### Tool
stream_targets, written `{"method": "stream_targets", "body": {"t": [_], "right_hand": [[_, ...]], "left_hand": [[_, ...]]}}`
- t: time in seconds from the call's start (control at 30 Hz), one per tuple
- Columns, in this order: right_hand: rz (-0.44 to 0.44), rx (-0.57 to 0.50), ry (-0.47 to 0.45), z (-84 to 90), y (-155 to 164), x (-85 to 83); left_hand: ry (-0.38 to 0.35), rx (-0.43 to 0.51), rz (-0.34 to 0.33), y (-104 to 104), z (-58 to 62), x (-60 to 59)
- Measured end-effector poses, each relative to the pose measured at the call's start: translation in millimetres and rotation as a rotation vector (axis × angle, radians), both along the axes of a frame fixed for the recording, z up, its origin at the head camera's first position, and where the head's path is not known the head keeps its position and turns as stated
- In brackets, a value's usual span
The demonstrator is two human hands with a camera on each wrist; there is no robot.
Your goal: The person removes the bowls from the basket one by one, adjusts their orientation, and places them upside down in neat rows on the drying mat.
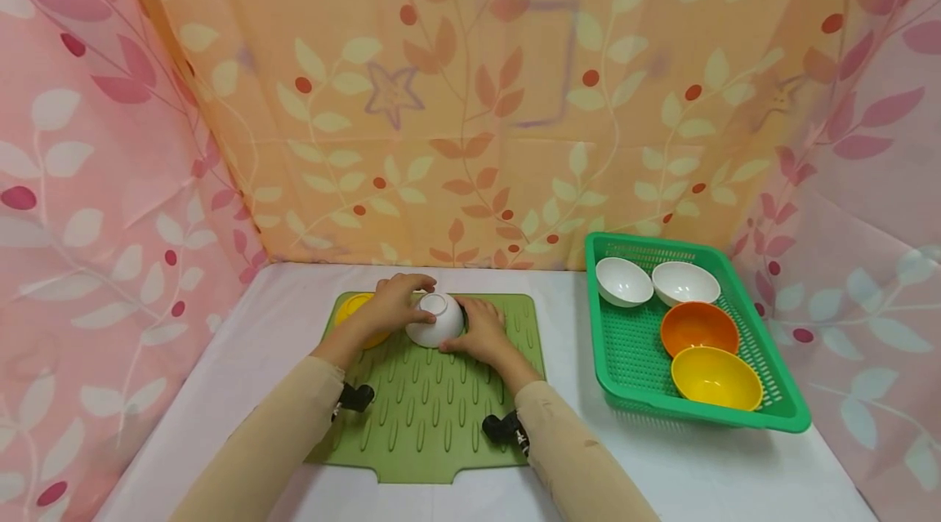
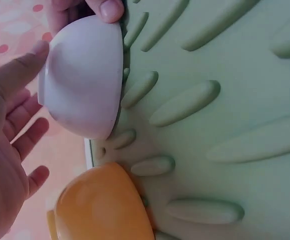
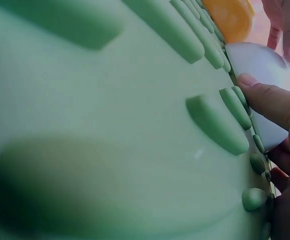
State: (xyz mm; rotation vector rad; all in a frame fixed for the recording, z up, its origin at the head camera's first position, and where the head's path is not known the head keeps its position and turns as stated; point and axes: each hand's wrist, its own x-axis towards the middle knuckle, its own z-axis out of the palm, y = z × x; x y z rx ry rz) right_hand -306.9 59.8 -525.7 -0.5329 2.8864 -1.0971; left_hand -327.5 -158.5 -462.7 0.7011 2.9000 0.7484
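Observation:
A white bowl (image 1: 435,324) sits upside down on the green ridged mat (image 1: 434,399), its foot ring upward. My right hand (image 1: 481,332) grips its right side, thumb at the near rim and fingers on the far side, as the right wrist view also shows with the thumb (image 3: 267,97). Over the bowl's left side reaches my left hand (image 1: 397,303). Its thumb (image 2: 22,70) is at the foot ring, while the other fingers are spread apart from the bowl. Left of it, partly behind the left hand, a yellow bowl (image 2: 102,205) also lies upside down on the mat.
To the right stands a green plastic basket (image 1: 599,342) holding two white bowls (image 1: 623,283), an orange bowl (image 1: 698,328) and a yellow bowl (image 1: 716,379). A white cloth (image 1: 581,457) covers the table. Patterned curtains (image 1: 470,97) enclose the back and sides.

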Motion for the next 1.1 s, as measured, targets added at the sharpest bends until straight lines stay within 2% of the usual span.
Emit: {"method": "stream_targets", "body": {"t": [0.13, 0.3, 0.43, 0.5, 0.63, 0.8, 0.97, 1.1], "right_hand": [[-0.009, 0.007, -0.001, -0.2, 3, 1.5], [-0.008, 0.005, 0.001, 0.2, 2, 1.3], [-0.011, -0.008, 0.011, 12.6, 0, 10.7], [-0.010, -0.006, 0.035, 27.8, 1, 18.4], [0.024, -0.024, 0.106, 78.1, 10, 38.2], [0.066, -0.009, 0.170, 139.4, 38, 55.8], [0.089, 0.015, 0.175, 182.5, 84, 56.1], [0.051, 0.042, 0.113, 201.2, 130, 50.1]], "left_hand": [[-0.015, 0.063, -0.010, 2, -2.0, -2.5], [0.002, 0.048, 0.013, 2, -6.1, -3.5], [0.002, 0.038, 0.015, 1, -8.7, 0.0], [-0.003, 0.037, 0.006, 0, -8.6, 1.5], [-0.010, 0.036, 0.005, -3, -7.0, 2.5], [-0.011, 0.042, 0.020, -8, -5.1, 3.4], [-0.008, 0.047, 0.011, -10, -5.9, 2.2], [-0.014, 0.057, -0.014, -7, -6.3, -1.0]]}}
